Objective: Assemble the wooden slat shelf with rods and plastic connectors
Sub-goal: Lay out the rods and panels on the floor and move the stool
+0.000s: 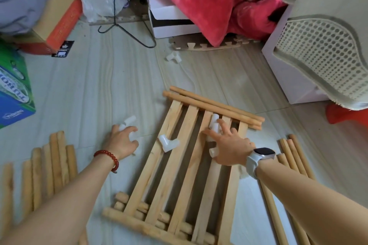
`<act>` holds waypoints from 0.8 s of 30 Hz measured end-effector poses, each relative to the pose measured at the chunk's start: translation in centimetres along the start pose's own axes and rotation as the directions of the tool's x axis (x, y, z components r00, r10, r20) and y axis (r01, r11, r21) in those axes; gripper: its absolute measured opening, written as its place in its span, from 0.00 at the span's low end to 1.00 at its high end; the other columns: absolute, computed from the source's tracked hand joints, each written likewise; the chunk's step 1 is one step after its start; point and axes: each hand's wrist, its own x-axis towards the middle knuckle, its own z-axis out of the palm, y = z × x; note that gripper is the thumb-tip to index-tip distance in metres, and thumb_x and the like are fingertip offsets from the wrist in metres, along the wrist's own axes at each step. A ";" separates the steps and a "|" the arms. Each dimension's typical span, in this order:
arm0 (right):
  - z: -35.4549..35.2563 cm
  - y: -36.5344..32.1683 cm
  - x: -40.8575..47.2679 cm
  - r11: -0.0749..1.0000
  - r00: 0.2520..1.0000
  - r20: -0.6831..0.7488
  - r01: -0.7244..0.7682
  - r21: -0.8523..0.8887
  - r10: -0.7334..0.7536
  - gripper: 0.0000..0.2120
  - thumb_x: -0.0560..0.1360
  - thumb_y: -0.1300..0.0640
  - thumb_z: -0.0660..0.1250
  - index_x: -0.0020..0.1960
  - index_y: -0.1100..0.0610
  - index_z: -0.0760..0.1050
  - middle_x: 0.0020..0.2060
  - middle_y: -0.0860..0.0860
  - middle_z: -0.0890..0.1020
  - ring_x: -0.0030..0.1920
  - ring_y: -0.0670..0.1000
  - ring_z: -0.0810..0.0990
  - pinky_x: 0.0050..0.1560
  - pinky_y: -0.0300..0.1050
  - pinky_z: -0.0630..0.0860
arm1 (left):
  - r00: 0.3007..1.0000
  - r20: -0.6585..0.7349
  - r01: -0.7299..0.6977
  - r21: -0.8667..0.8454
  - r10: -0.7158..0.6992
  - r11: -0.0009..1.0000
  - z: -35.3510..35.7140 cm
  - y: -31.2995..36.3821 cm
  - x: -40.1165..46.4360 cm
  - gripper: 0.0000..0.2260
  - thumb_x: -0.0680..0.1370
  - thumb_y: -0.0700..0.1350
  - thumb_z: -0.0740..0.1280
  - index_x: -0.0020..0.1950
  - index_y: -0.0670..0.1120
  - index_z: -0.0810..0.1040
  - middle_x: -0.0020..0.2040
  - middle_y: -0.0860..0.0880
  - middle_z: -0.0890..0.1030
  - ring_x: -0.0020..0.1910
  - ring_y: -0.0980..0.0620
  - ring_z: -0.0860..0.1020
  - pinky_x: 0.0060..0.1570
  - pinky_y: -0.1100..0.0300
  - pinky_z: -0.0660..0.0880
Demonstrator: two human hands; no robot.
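Nearest us the slat panel (175,181) lies flat, unjoined, while our left hand (122,142) curls round a connector (128,122) on the floor and our right hand (229,145), fingers spread, touches connectors (214,125) on the slats, assembly barely begun

Both forearms bare, no sleeves in view. Left wrist: red bead bracelet (108,158), round glossy beads. Right wrist: smartwatch (263,153), dark rounded-square face, pale band, probably grey or white; hard to tell in this light.
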 end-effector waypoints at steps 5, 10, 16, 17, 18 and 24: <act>-0.4 0.7 0.3 0.999 0.985 -0.170 0.002 0.044 0.005 0.25 0.73 0.58 0.65 0.66 0.44 0.63 0.66 0.50 0.60 0.62 0.54 0.67 0.53 0.51 0.75 | 0.999 -0.045 -0.013 0.112 0.018 0.994 0.5 2.0 -2.4 0.26 0.78 0.55 0.60 0.75 0.59 0.56 0.77 0.47 0.38 0.75 0.39 0.37 0.74 0.44 0.47; -0.7 0.3 0.4 0.999 0.988 -0.155 -0.034 -0.043 0.027 0.24 0.77 0.58 0.60 0.70 0.44 0.59 0.59 0.54 0.64 0.53 0.55 0.72 0.48 0.48 0.77 | 0.859 -0.078 -0.439 0.397 0.506 0.806 3.4 5.8 -5.8 0.24 0.79 0.57 0.56 0.75 0.54 0.58 0.76 0.53 0.57 0.76 0.49 0.47 0.71 0.41 0.42; -0.2 1.2 -0.8 0.999 0.958 -0.285 -0.014 0.040 0.025 0.21 0.78 0.59 0.57 0.68 0.45 0.61 0.51 0.52 0.65 0.45 0.52 0.69 0.37 0.41 0.66 | 0.840 -0.253 -0.459 0.139 0.480 0.878 4.5 6.8 -5.5 0.19 0.81 0.49 0.59 0.71 0.47 0.68 0.62 0.50 0.76 0.63 0.50 0.66 0.59 0.56 0.68; -0.3 1.3 -0.9 0.997 0.948 -0.317 -0.022 0.068 0.043 0.20 0.78 0.58 0.57 0.68 0.45 0.62 0.51 0.52 0.67 0.44 0.52 0.68 0.34 0.39 0.63 | 0.837 -0.306 -0.456 0.071 0.454 0.887 4.2 6.7 -5.4 0.18 0.80 0.48 0.60 0.69 0.46 0.70 0.59 0.48 0.77 0.62 0.50 0.66 0.59 0.56 0.69; -0.5 1.4 -1.1 0.994 0.934 -0.349 -0.036 0.105 0.070 0.19 0.78 0.58 0.57 0.68 0.46 0.63 0.52 0.52 0.68 0.43 0.53 0.69 0.32 0.38 0.61 | 0.837 -0.352 -0.444 0.010 0.418 0.896 3.9 6.6 -5.3 0.17 0.80 0.47 0.61 0.67 0.44 0.72 0.57 0.47 0.78 0.62 0.48 0.67 0.58 0.55 0.69; 0.1 1.3 -2.1 0.980 0.939 -0.337 0.002 0.198 0.067 0.20 0.76 0.59 0.61 0.66 0.48 0.64 0.55 0.53 0.70 0.51 0.56 0.74 0.49 0.48 0.75 | 0.851 -0.517 -0.279 -0.293 0.094 0.914 1.9 2.7 -4.1 0.14 0.77 0.42 0.66 0.61 0.40 0.77 0.52 0.39 0.80 0.57 0.39 0.71 0.55 0.52 0.68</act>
